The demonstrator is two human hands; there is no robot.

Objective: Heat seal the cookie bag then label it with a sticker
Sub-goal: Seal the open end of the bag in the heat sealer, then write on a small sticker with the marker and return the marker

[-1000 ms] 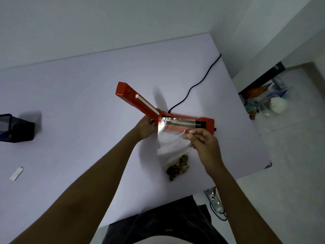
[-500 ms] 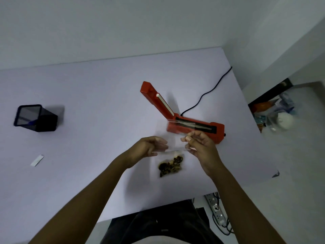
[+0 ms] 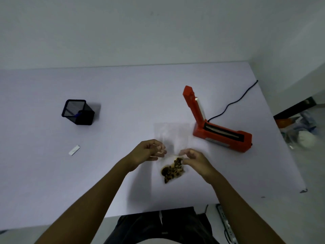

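Note:
The clear cookie bag (image 3: 173, 136) lies on the white table (image 3: 123, 95), left of the sealer, with dark cookies (image 3: 172, 170) bunched at its near end. My left hand (image 3: 149, 153) pinches the bag's left edge at mid-height. On the other side, my right hand (image 3: 195, 159) pinches the right edge just above the cookies. The red heat sealer (image 3: 222, 137) stands to the right with its arm (image 3: 193, 104) raised open and nothing in its jaw. A small white sticker strip (image 3: 74, 150) lies far to the left.
A black mesh pen holder (image 3: 77, 111) stands at the left. From the sealer, a black cord (image 3: 233, 103) runs off the table's right edge. Clutter sits on the floor at the right (image 3: 299, 131), and a power strip (image 3: 226, 224) lies below the front edge.
The bag has left the sealer's jaw and come down to the table, left of the sealer. Both hands came with it. The view shifted, so the sealer now sits further right.

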